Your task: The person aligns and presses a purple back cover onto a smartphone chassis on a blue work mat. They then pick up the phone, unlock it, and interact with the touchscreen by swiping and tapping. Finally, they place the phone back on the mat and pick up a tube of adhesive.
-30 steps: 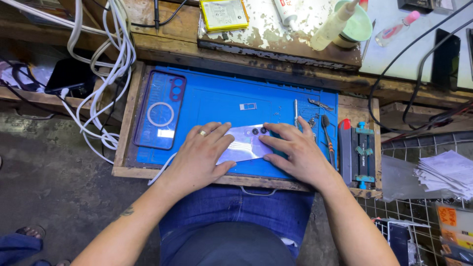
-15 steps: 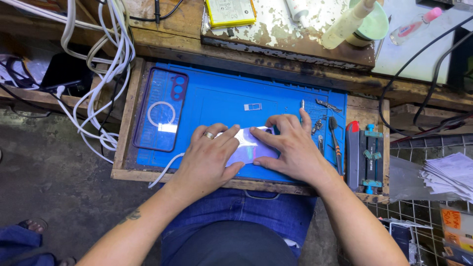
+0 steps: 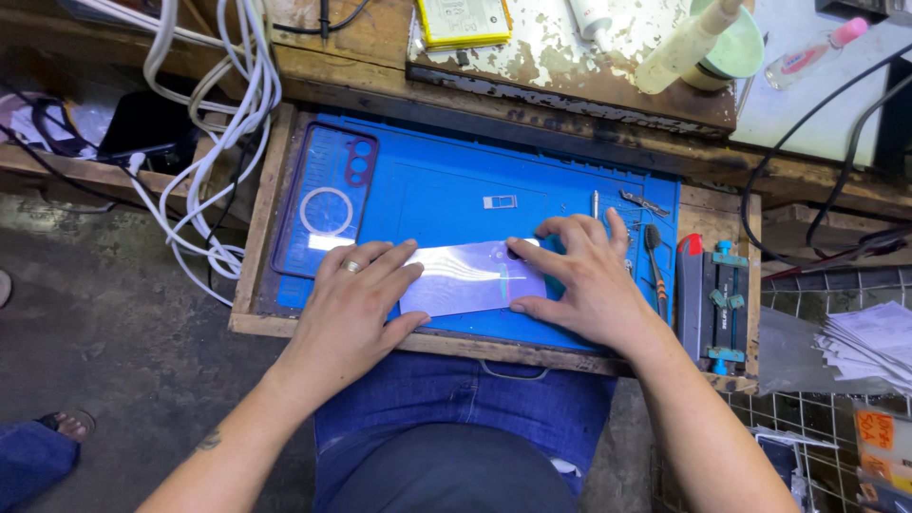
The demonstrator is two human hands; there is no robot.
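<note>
At the middle of the frame, a shiny phone back panel point(image 3: 472, 276) is being pressed flat on the blue mat point(image 3: 446, 195) by the left hand point(image 3: 353, 304) and right hand point(image 3: 591, 280), fingers spread open, probably so it cannot slide.

Both hands point(image 3: 356, 304) point(image 3: 589, 280) pressing phone point(image 3: 470, 277), blue mat point(image 3: 446, 195).

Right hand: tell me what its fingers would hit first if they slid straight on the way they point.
The right hand points up-left across the blue mat. The small pale part looks nearest that line, though the fingers might pass beside it.
</note>
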